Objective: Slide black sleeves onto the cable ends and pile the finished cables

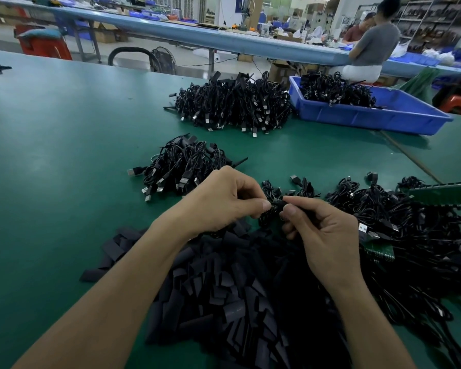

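I hold the work just above the bench [64, 155], between the two hands. The left hand [224, 198] and the right hand [322, 230] are both closed in a thumb-and-forefinger pinch on one cable end [277, 203]. I cannot tell which hand has the sleeve and which the plug, because black lies on black there.

Handling, as I judge it:
- The loose black sleeves [224, 283], heaped under my wrists, look flat, thin and very light. They probably crease easily, so I would pinch one by its edges to keep the mouth open.
- The cable is limp and offers no push of its own. I would grip the stiff plug body close behind its tip.
- The raw cables [410, 222] on the right are tangled. I would lift one singly to avoid dragging its neighbours.

The pile [184, 166] beyond the left hand appears to hold finished pieces.
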The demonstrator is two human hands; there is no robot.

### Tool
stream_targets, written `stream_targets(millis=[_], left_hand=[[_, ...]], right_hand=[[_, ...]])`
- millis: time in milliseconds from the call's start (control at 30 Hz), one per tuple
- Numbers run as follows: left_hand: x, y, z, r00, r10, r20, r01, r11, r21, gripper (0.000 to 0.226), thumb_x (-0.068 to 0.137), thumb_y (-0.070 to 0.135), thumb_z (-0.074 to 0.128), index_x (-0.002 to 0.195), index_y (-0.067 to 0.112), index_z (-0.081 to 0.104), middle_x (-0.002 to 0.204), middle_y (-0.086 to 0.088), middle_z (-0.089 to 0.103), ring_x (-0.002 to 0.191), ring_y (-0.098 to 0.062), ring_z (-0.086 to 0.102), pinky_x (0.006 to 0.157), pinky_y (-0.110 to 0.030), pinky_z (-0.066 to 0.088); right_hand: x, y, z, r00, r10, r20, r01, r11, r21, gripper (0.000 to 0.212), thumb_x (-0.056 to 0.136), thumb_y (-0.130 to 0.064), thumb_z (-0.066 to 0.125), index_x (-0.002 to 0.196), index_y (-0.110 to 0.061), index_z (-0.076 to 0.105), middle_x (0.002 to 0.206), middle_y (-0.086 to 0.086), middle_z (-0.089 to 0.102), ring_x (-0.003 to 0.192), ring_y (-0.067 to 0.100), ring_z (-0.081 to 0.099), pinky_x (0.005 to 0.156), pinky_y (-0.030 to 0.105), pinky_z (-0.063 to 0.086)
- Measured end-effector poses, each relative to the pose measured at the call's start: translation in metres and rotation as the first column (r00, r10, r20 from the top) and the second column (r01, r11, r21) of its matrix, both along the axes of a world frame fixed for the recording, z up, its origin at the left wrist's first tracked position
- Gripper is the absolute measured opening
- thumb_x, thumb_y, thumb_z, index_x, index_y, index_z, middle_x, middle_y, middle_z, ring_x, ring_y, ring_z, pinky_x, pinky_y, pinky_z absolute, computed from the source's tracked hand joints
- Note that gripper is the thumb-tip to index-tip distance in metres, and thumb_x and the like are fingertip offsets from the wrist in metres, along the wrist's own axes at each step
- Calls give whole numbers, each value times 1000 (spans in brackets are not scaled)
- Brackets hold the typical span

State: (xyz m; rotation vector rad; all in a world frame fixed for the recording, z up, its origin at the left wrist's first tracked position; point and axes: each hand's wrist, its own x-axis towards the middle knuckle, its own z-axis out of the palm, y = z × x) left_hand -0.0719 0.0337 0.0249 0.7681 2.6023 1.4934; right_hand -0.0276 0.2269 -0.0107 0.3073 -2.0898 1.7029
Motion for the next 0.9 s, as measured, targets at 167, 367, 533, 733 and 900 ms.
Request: stream_targets(millis=[167, 367, 533, 733, 900], left_hand=[[0, 1, -1, 999, 28, 37, -29, 1000, 13, 19, 92, 25, 71, 77, 13, 74, 55, 10, 62, 49, -7, 48, 50, -20, 40], [1, 3, 0, 998, 29, 49, -31, 998, 48, 22, 91, 27, 72, 73, 13, 72, 52, 9, 55, 46, -8, 43, 48, -19, 36], [1, 1, 0, 999, 15, 42, -18, 998, 59, 20, 90, 25, 74, 75, 12, 72, 55, 7, 58, 48, -7, 45, 49, -19, 37], [0, 1, -3, 998, 16, 62, -20, 998, 65, 18, 89, 23, 75, 75, 11, 74, 59, 4, 64, 52, -10, 51, 54, -24, 42], [1, 2, -3, 998, -7, 58, 5, 1000, 29, 16, 90, 24, 74, 78, 14, 75, 63, 3, 71, 54, -10, 56, 54, -23, 44]], right_hand=[[1, -1, 0, 1000, 7, 12, -7, 1000, -10, 17, 86, -16, 72, 97, -30, 75, 74, -3, 75, 60, 13, 68, 60, 19, 54], [2, -3, 2, 999, 28, 30, -26, 998, -54, 20, 77, -28, 74, 96, -27, 75, 79, -5, 76, 66, 10, 71, 63, 17, 55], [2, -6, 0, 1000, 18, 19, -16, 994, -111, 14, 81, -26, 71, 94, -26, 75, 78, -2, 76, 65, 13, 72, 60, 17, 55], [2, -8, -3, 999, 35, 36, -27, 980, -197, 12, 80, -25, 73, 88, -32, 80, 78, 3, 76, 63, 17, 71, 58, 20, 55], [0, -6, -4, 997, 52, 49, -45, 989, -143, 23, 83, -5, 76, 95, -25, 79, 77, 0, 77, 62, 10, 70, 61, 17, 55]])
